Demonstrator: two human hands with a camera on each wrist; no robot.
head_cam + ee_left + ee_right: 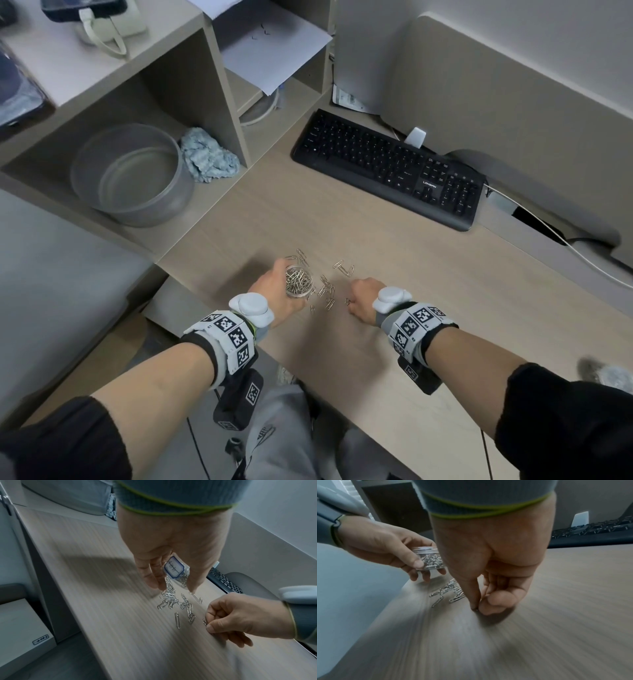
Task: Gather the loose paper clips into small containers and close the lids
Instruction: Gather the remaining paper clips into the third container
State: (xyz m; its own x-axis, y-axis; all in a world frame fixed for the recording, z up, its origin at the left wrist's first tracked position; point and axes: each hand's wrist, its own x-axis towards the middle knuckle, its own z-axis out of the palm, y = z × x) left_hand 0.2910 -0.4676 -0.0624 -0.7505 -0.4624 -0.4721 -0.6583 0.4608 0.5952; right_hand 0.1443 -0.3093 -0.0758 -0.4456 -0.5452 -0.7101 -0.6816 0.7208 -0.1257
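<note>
Right hand: the right hand [364, 298] is nearest, knuckles up, fingertips down on the desk [394, 342]; thumb and forefinger pinch a paper clip [205, 621] just off the wood.
Right wrist view only: the pinch shows as thumb tip pressed to forefinger tip [473, 606] against the desk; the clip itself is all but hidden there, perhaps a dark sliver at the nail.
Left hand: the left hand [274, 294] is curled round a small clear jar [299, 282], thumb on the near side, fingers wrapped behind, holding it a little above the desk.
Head view only: the jar's mouth is open and it is roughly full of silver clips; no lid shows on it.
Left wrist view only: a white label with a blue border [173, 568] on the jar's underside, seen between fingers and thumb; its writing is unreadable.
Loose clips: a scatter of loose paper clips [327, 291] lies on the desk between the two hands, just right of the jar; a few more [344, 268] lie beyond, apart from the main cluster.
Farther back: a black keyboard [387, 168] lies angled across the desk, well apart from the clips.
Left shelf: a grey round tub [132, 174] with a crumpled blue cloth [209, 159] beside it, in an open compartment.
</note>
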